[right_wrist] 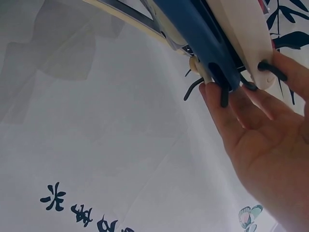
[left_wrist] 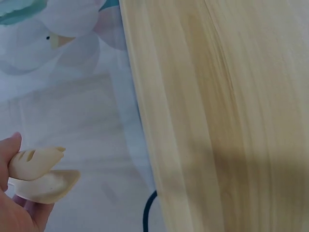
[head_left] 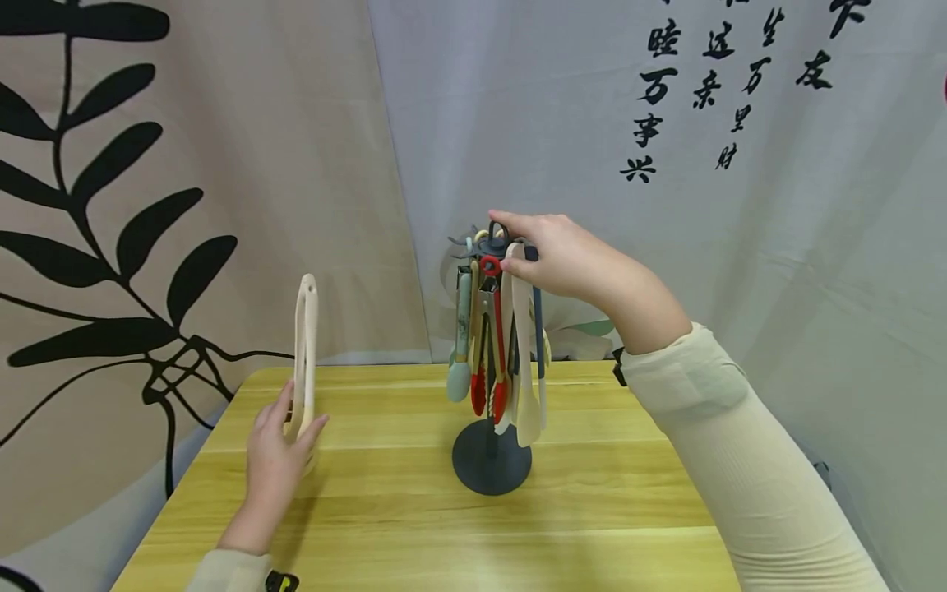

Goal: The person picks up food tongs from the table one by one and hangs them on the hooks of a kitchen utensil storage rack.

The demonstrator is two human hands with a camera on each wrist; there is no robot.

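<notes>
My left hand (head_left: 275,460) holds a pair of cream tongs (head_left: 305,353) upright over the table's left side. In the left wrist view, the tongs' two broad heads (left_wrist: 46,186) stand slightly apart beside the fingers. My right hand (head_left: 565,255) is at the top of a dark utensil stand (head_left: 491,460), fingers extended over its hooks and thumb by a hanging cream utensil (head_left: 525,353). Seen from the right wrist, the fingers reach behind the hooks, beside a blue handle (right_wrist: 198,43) and the cream handle (right_wrist: 244,36).
Red-tipped tongs (head_left: 499,353) and a light-green utensil (head_left: 460,337) hang on the stand with several others. The stand's round base rests on the wooden table (head_left: 607,493). Behind the table hangs a printed cloth (head_left: 518,99) with black characters and leaves.
</notes>
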